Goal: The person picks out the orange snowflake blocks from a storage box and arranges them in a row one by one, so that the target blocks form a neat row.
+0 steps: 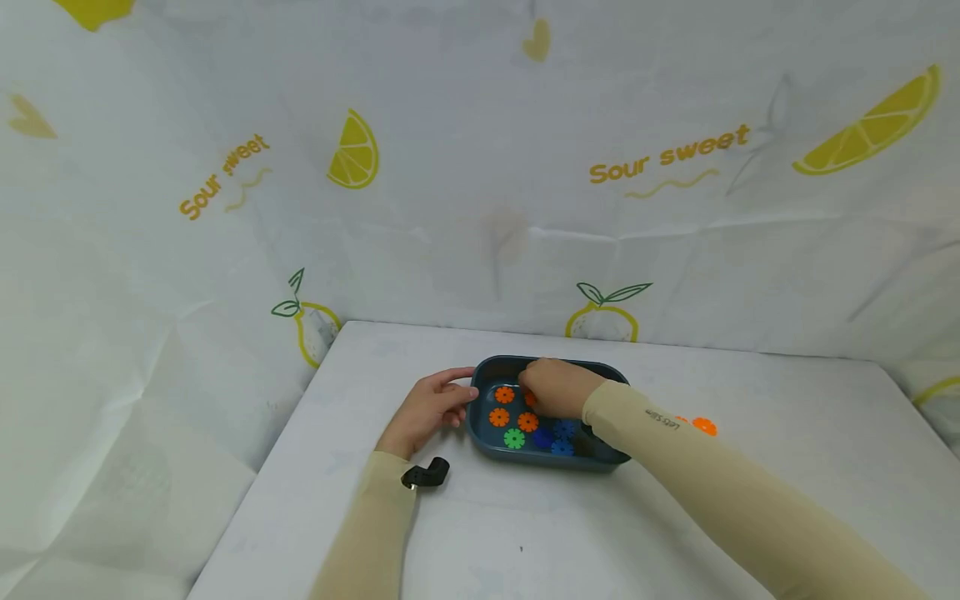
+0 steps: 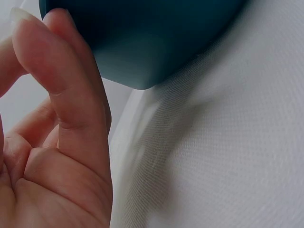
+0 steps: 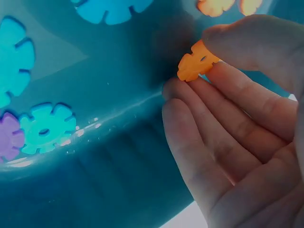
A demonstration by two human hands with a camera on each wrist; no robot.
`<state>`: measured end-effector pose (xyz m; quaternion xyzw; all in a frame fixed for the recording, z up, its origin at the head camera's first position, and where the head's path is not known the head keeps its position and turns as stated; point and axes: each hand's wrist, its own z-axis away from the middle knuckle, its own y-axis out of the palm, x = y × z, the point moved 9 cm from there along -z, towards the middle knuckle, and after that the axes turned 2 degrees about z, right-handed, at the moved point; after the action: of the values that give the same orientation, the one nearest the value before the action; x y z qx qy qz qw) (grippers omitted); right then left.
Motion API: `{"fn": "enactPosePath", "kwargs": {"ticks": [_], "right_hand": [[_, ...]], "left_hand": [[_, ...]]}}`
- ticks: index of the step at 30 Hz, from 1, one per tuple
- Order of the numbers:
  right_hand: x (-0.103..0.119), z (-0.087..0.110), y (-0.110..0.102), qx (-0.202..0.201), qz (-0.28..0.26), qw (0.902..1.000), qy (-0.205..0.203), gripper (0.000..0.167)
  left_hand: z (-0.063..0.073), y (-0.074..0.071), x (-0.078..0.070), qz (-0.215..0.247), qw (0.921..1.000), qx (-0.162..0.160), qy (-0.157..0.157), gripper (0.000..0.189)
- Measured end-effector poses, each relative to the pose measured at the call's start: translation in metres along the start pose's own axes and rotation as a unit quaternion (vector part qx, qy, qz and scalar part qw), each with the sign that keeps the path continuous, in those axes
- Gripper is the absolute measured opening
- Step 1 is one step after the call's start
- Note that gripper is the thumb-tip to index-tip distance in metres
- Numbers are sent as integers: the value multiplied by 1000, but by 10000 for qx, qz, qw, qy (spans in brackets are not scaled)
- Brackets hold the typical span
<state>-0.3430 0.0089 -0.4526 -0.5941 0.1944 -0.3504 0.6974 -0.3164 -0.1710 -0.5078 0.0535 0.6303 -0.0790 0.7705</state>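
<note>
A dark blue-green plastic tray [image 1: 540, 460] stands on the white table. My left hand [image 1: 427, 410] holds its left end, with the thumb at the rim; in the left wrist view fingertips meet the tray's wall [image 2: 137, 52]. My right hand [image 1: 558, 387] reaches inside the tray. Between its thumb and fingers it pinches a small orange notched disc [image 3: 195, 62], tilted up on edge. Other orange discs [image 1: 498, 417] lie on the tray floor to the left, near a green disc [image 1: 513, 438]. Blue discs [image 1: 562, 447] and a darker blue-violet one [image 1: 542, 437] lie toward the front.
Loose orange discs [image 1: 704, 426] lie on the table right of the tray, partly behind my right forearm. A black device [image 1: 426, 473] sits at my left wrist. Behind the table [image 1: 465, 533] hangs a white cloth [image 1: 450, 250] printed with lemons.
</note>
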Motion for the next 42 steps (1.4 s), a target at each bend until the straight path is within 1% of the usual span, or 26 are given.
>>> {"fn": "enactPosePath", "kwargs": {"ticks": [4, 7, 11, 14, 18, 24, 27, 33, 37, 42], "right_hand": [[-6, 6, -5, -45, -326, 9994, 45, 16], [-11, 12, -11, -135, -517, 9985, 85, 18], [-17, 24, -19, -386, -780, 9962, 87, 18], [-23, 35, -22, -590, -1030, 9929, 117, 22], [-37, 52, -25, -877, -1457, 9851, 244, 25], [-59, 75, -26, -1307, -2132, 9676, 350, 26], [-68, 85, -27, -1482, -2349, 9598, 403, 26], [-88, 110, -26, -1764, -2581, 9483, 537, 26], [-103, 129, -24, -1973, -2668, 9413, 619, 25], [-123, 154, -21, -2202, -2678, 9337, 892, 25]], "left_hand": [[-1, 1, 3, -33, 10000, -39, -59, 51], [-2, 2, 5, -71, 9999, -47, -78, 51], [-2, 3, 7, -88, 9999, -90, -68, 52], [-2, 2, 9, -39, 9999, -139, -93, 52], [-1, 1, 13, 80, 9997, -159, -151, 51], [0, -4, 14, 200, 9994, -196, -198, 52], [0, -4, 14, 244, 9993, -206, -216, 52], [-2, 0, 14, 331, 9990, -212, -227, 52], [-2, 3, 12, 334, 9987, -287, -241, 52], [-3, 6, 9, 310, 9988, -305, -228, 52]]}}
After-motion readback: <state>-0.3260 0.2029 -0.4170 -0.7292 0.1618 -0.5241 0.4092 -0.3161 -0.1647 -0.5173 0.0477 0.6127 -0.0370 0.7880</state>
